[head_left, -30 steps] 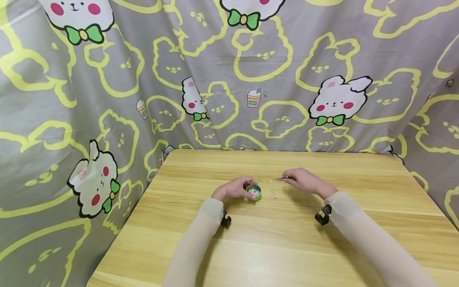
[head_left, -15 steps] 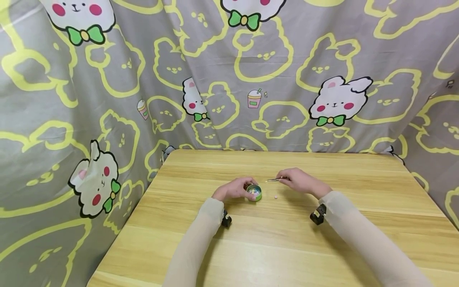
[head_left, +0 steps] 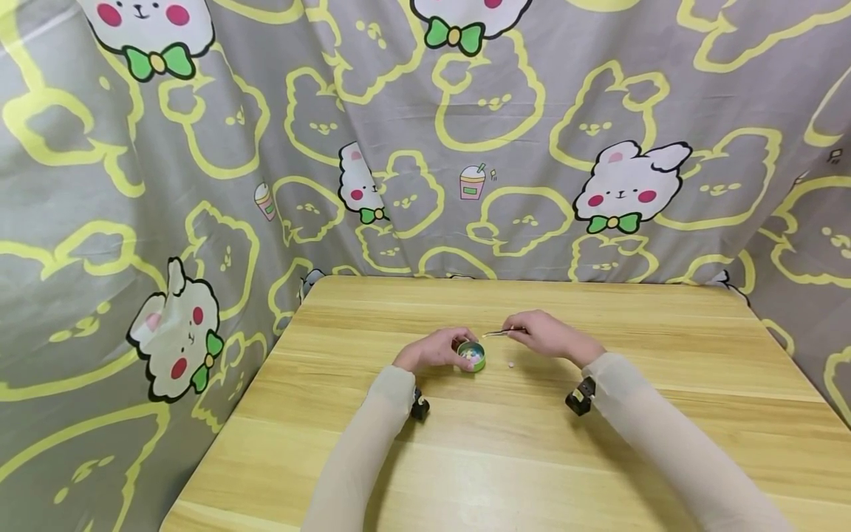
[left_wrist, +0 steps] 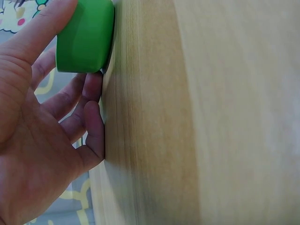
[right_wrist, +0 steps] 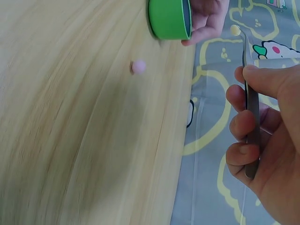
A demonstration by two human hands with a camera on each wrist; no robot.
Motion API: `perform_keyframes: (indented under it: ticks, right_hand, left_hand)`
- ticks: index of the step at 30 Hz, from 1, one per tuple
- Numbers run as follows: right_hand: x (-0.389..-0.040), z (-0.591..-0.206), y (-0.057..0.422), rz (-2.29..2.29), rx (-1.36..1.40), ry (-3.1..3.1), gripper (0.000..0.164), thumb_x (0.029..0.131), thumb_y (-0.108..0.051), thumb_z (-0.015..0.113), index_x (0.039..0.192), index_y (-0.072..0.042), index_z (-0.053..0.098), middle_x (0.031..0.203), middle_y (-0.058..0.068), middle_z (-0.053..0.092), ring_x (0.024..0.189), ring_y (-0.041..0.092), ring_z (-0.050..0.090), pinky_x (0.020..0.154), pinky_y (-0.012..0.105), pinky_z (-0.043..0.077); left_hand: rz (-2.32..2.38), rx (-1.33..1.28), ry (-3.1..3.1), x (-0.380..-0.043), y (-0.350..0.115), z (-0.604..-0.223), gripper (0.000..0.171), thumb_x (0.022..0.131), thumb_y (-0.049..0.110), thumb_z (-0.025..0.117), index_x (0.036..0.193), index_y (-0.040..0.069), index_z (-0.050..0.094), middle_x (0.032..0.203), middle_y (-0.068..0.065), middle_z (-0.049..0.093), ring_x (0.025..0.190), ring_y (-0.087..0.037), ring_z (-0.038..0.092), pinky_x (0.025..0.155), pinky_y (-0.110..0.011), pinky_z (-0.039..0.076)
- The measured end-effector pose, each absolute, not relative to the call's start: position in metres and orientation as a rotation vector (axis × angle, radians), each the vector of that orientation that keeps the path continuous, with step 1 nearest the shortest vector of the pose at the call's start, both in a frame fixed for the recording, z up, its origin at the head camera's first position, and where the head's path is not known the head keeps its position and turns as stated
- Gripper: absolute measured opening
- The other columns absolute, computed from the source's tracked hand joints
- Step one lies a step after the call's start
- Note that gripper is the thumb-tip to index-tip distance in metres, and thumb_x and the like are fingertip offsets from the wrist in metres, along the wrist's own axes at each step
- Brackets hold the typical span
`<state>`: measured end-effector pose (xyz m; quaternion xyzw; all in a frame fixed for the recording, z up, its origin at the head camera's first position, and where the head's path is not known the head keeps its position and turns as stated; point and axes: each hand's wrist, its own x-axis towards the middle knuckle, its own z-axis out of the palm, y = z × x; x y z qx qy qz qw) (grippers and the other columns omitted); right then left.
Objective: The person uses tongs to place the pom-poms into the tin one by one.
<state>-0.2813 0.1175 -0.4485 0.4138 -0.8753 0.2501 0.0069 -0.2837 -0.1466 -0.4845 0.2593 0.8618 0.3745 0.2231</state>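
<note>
A small round green tin (head_left: 473,365) stands on the wooden table, holding several pastel balls. My left hand (head_left: 439,349) grips it from the left, thumb at the near side; in the left wrist view the thumb lies along the tin's green wall (left_wrist: 84,37). My right hand (head_left: 545,334) pinches metal tweezers (right_wrist: 252,112), whose bent tips hold a small yellow ball (right_wrist: 235,30). The tips are in the air just right of the tin, apart from it. On the table to the tin's right lies a lone pink ball (right_wrist: 138,66).
The wooden table (head_left: 465,458) extends well around both hands. A grey curtain (head_left: 518,111) with yellow outlines and white rabbit faces hangs behind it and along the left side. Black wrist cameras (head_left: 580,397) sit at both sleeves.
My right hand has moved left with the tweezers and the yellow ball, bringing the tips close to the tin. The left hand, the tin and the pink ball have stayed in place.
</note>
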Motion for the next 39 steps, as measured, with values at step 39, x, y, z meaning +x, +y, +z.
perform_keyframes:
  ticks: [39]
  right_hand:
    - [-0.284,-0.460,0.100,0.695,1.410,-2.761,0.011,0.093,-0.011,0.059,0.099,-0.008,0.068,0.093,0.001,0.066,0.084,0.015,0.061,0.075,0.035,0.049]
  left_hand:
    - [1.063,0.699,2.382,-0.280,-0.144,-0.483,0.045,0.080,0.015,0.077,0.120,0.015,0.057,0.110,-0.010,0.060,0.097,-0.021,0.055,0.083,-0.032,0.042]
